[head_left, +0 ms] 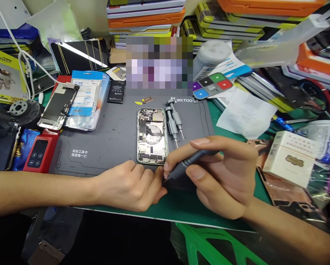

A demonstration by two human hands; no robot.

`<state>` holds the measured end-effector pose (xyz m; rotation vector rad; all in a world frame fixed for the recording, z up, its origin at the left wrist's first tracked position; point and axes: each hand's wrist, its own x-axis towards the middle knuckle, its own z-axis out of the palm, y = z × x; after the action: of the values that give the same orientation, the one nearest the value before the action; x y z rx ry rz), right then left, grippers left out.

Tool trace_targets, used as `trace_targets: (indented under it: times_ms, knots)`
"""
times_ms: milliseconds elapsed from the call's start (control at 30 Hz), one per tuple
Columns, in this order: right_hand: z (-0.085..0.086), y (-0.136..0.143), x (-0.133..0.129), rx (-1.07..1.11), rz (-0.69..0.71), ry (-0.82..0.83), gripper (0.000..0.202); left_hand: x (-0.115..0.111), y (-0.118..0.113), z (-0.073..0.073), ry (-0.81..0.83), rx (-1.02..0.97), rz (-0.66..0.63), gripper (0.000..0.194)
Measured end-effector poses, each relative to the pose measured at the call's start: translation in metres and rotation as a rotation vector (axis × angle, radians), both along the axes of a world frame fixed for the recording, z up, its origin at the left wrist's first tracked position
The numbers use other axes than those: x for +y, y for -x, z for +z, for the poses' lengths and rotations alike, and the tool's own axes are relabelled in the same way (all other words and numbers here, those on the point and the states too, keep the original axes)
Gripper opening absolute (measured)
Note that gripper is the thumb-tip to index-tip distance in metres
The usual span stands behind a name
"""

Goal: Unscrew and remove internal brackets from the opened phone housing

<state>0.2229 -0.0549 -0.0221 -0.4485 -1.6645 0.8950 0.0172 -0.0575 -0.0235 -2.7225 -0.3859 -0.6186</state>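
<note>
My right hand (225, 173) grips a dark grey precision screwdriver (194, 159), its tip slanting down to the left. Beside that tip, my left hand (131, 186) is closed, thumb and forefinger pressed together; whatever they may pinch is hidden or too small to name. Just beyond both hands lies an opened phone (152, 136) with its inner parts and a round coil showing. Two more grey screwdrivers (172, 121) rest along its right side. Past the phone's top edge are small metal and yellow bits (145, 100).
A grey work mat (98, 147) covers the green table. A detached phone screen (58, 105) and a black battery (116, 92) lie on the left, near a red device (40, 151). To the right are a white paper (246, 112) and a cigarette box (290, 158). Stacked boxes line the back.
</note>
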Motion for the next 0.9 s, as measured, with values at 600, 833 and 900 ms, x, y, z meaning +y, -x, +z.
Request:
trace_targets:
  times_ms: [600,833,900]
  knots:
    - [-0.0002,-0.0049,0.0008,-0.094,0.067,-0.013,0.058,0.0002,-0.0002,-0.0006,0.002,-0.009,-0.001,0.025]
    - [0.0003,-0.0037,0.0005,-0.062,0.074,-0.007,0.057,0.0002,-0.0007,-0.0004,0.008,-0.014,-0.007,0.025]
    - [0.0008,-0.0033,0.0000,-0.055,0.078,0.026,0.056,0.0000,-0.0006,-0.0007,0.004,-0.013,-0.003,0.025]
